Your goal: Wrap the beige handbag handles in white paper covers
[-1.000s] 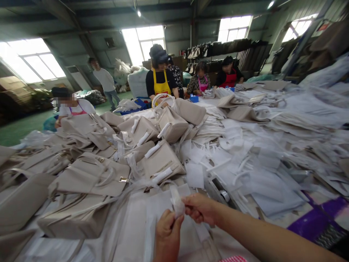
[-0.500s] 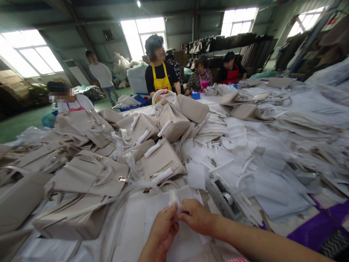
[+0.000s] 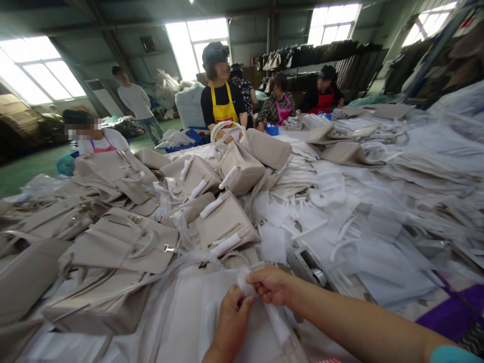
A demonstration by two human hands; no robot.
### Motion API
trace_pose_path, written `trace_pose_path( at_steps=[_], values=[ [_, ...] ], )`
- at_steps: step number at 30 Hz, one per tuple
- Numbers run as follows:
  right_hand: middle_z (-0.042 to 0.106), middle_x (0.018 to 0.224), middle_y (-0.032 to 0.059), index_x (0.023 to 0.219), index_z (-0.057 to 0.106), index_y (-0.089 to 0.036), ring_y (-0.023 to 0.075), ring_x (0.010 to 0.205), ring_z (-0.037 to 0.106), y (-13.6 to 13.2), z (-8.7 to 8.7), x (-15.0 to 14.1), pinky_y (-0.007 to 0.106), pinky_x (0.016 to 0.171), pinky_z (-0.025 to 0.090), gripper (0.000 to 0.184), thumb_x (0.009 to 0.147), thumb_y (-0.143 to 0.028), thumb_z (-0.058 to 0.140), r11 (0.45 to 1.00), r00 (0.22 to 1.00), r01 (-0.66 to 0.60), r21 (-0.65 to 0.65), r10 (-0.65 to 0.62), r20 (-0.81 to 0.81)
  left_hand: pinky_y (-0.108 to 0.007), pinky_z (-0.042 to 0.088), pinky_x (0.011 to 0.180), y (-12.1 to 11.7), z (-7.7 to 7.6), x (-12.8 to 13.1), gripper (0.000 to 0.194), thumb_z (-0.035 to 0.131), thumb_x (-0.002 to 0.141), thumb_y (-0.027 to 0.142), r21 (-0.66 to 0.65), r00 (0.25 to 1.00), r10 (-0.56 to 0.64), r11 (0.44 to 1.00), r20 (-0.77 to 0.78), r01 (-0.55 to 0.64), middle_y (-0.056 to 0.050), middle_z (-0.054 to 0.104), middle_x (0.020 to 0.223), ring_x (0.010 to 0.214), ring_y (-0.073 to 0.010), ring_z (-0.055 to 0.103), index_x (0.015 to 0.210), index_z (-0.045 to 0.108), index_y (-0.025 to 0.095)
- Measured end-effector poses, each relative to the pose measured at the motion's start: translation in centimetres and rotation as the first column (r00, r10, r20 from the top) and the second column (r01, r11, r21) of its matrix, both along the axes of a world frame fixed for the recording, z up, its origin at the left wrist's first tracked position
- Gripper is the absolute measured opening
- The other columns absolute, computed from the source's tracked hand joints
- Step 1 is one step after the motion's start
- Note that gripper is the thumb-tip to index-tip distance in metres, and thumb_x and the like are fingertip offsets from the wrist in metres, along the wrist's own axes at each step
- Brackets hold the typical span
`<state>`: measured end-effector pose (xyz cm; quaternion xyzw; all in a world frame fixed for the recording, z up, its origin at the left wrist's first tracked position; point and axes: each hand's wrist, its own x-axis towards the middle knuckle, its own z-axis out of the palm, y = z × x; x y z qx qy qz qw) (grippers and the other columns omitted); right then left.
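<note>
My right hand [image 3: 270, 285] pinches a thin white wrapping strip [image 3: 246, 286] near the top of a bag in front of me. Just below it, my left hand [image 3: 232, 318] is closed, fingers curled, with thumb and forefinger at the strip's lower end; its exact hold is partly hidden. Beneath both hands lies a pale handbag [image 3: 189, 312], largely covered by white sheeting. Its handle [image 3: 236, 255] arches beyond my fingers. A white-wrapped length [image 3: 278, 325] runs down its right side.
Beige handbags [image 3: 124, 239] are heaped at left and centre. A tape dispenser [image 3: 308, 264] stands right of my hands, beside piled white sheets [image 3: 393, 267]. Purple material [image 3: 449, 312] lies at lower right. Across the table is a person in a yellow apron [image 3: 225, 103], with several others around.
My right hand has shifted slightly up and right along the strip. My left hand has dropped a little lower, and the two hands are farther apart.
</note>
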<state>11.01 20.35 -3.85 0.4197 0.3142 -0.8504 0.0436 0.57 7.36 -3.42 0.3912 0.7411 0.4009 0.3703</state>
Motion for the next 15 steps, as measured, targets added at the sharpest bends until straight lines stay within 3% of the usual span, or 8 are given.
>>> trace_pose_path(
  at_steps=[1, 3, 5, 7, 9, 11, 14, 15],
  values=[
    [0.034, 0.045, -0.01, 0.065, 0.045, -0.019, 0.0051, 0.036, 0.02, -0.3, -0.2, 0.0, 0.019, 0.037, 0.01, 0.018, 0.074, -0.021, 0.06, 0.998, 1.0, 0.011, 0.062, -0.011, -0.008, -0.027, 0.045, 0.07, -0.1, 0.1, 0.0, 0.016, 0.062, 0.079, 0.034, -0.037, 0.998, 0.011, 0.999, 0.055, -0.009, -0.002, 0.062, 0.075, 0.075, -0.0183, 0.056, 0.077, 0.066, 0.018],
    [0.033, 0.043, -0.0099, 0.06, 0.044, -0.019, 0.0057, 0.036, 0.021, -1.0, -0.5, 0.2, 0.021, 0.037, 0.01, 0.021, 0.071, -0.023, 0.062, 0.972, 1.0, -0.002, 0.236, 0.008, -0.024, -0.025, 0.046, 0.06, -0.4, 0.3, 0.1, 0.024, 0.063, 0.08, 0.042, -0.169, 0.946, 0.073, 0.985, 0.316, -0.019, 0.001, 0.057, 0.065, 0.063, -0.0152, 0.054, 0.086, 0.065, 0.019],
    [0.031, 0.042, -0.0094, 0.056, 0.044, -0.019, 0.0059, 0.038, 0.022, -1.4, -0.9, 0.4, 0.022, 0.039, 0.011, 0.025, 0.07, -0.026, 0.064, 0.899, 0.998, -0.035, 0.436, 0.052, -0.028, -0.021, 0.042, 0.048, -0.5, 0.5, 0.2, 0.034, 0.064, 0.079, 0.051, -0.318, 0.743, 0.225, 0.948, 0.63, -0.018, 0.004, 0.055, 0.062, 0.052, -0.0113, 0.051, 0.095, 0.062, 0.021],
    [0.033, 0.044, -0.008, 0.052, 0.046, -0.017, 0.0062, 0.042, 0.026, -1.7, -1.4, 0.6, 0.022, 0.042, 0.016, 0.027, 0.071, -0.027, 0.064, 0.786, 0.993, -0.074, 0.613, 0.115, -0.027, -0.018, 0.04, 0.043, -0.2, 0.7, 0.6, 0.039, 0.066, 0.079, 0.054, -0.419, 0.498, 0.389, 0.906, 0.775, -0.055, 0.002, 0.06, 0.066, 0.05, -0.0093, 0.054, 0.098, 0.058, 0.021],
    [0.04, 0.048, -0.0058, 0.052, 0.05, -0.015, 0.0074, 0.047, 0.034, -2.0, -1.7, 0.6, 0.022, 0.046, 0.022, 0.025, 0.074, -0.022, 0.059, 0.645, 0.982, -0.124, 0.754, 0.191, -0.002, -0.016, 0.042, 0.043, 0.4, 0.7, 1.2, 0.036, 0.067, 0.081, 0.049, -0.448, 0.371, 0.464, 0.884, 0.805, -0.134, 0.0, 0.064, 0.07, 0.053, -0.009, 0.06, 0.096, 0.058, 0.019],
    [0.049, 0.054, -0.003, 0.056, 0.055, -0.015, 0.0098, 0.053, 0.043, -2.4, -1.8, 0.8, 0.022, 0.052, 0.029, 0.02, 0.076, -0.016, 0.052, 0.458, 0.966, -0.184, 0.87, 0.247, 0.074, -0.015, 0.043, 0.043, 1.0, 0.4, 2.0, 0.031, 0.063, 0.085, 0.046, -0.447, 0.331, 0.497, 0.867, 0.802, -0.221, 0.001, 0.062, 0.066, 0.051, -0.0082, 0.06, 0.092, 0.058, 0.017],
    [0.061, 0.071, 0.0024, 0.07, 0.062, -0.015, 0.0147, 0.068, 0.052, -2.8, -1.3, 2.0, 0.026, 0.065, 0.038, 0.014, 0.078, -0.014, 0.05, 0.134, 0.94, -0.254, 0.958, 0.267, 0.212, -0.015, 0.042, 0.043, 1.5, 0.0, 2.9, 0.033, 0.056, 0.089, 0.048, -0.431, 0.378, 0.519, 0.852, 0.767, -0.297, 0.001, 0.06, 0.062, 0.046, -0.0068, 0.056, 0.088, 0.058, 0.015],
    [0.063, 0.078, 0.0043, 0.077, 0.063, -0.016, 0.0166, 0.075, 0.054, -2.8, -1.0, 2.7, 0.028, 0.07, 0.04, 0.013, 0.079, -0.014, 0.051, 0.062, 0.939, -0.251, 0.966, 0.258, 0.227, -0.015, 0.04, 0.042, 1.5, -0.1, 3.1, 0.034, 0.055, 0.089, 0.049, -0.425, 0.428, 0.52, 0.853, 0.739, -0.304, 0.001, 0.06, 0.061, 0.045, -0.0069, 0.055, 0.088, 0.058, 0.016]
  ],
)
